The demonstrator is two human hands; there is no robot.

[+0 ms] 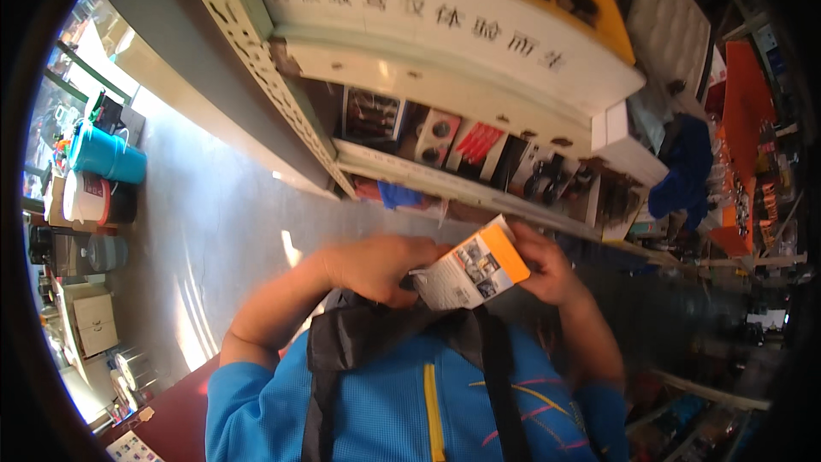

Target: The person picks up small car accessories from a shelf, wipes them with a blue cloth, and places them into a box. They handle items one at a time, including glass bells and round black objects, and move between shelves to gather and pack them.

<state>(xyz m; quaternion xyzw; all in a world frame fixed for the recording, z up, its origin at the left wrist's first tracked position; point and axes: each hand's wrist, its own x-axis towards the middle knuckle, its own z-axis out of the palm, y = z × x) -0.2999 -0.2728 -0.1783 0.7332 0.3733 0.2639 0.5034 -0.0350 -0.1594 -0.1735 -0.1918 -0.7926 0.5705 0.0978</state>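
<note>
A small white and orange carton with product photos and print on its side is held tilted in front of my chest. My right hand grips it at the orange end, fingers behind and thumb along the edge. At the carton's other end my left hand has its fingers curled, slightly blurred. Beside those fingertips shows a small dark piece; whether my left hand grips it or the carton, I cannot tell.
Ahead stands a metal shelf rack with boxed goods and a lettered front panel. A blue cloth hangs at right. Left across the grey floor are a blue bucket and a white bucket. A dark red surface lies lower left.
</note>
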